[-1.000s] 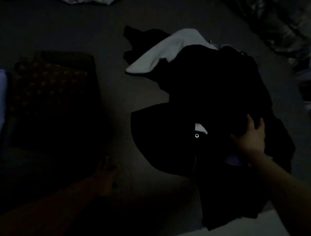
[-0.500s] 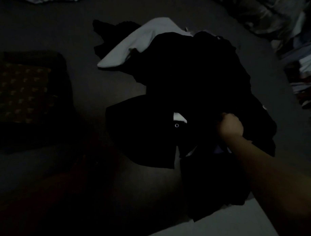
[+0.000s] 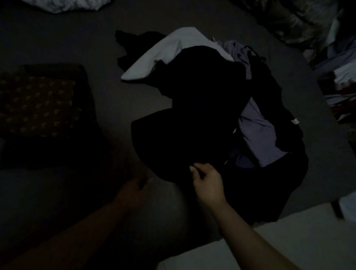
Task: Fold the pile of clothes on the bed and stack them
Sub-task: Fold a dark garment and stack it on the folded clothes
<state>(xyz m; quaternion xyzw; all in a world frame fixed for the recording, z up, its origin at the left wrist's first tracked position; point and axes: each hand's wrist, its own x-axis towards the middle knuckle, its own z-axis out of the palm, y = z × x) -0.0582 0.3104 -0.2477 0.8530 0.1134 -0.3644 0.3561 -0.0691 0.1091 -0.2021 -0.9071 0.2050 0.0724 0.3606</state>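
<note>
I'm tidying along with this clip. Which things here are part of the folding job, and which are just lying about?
Job: black garment gripped by right hand; white garment; purple garment; patterned folded stack; left hand.

Lying about: pale bedding at top; clutter at right.

The pile of clothes (image 3: 213, 117) lies right of centre on the bed (image 3: 89, 37), a folded stack (image 3: 35, 105) at far left.
</note>
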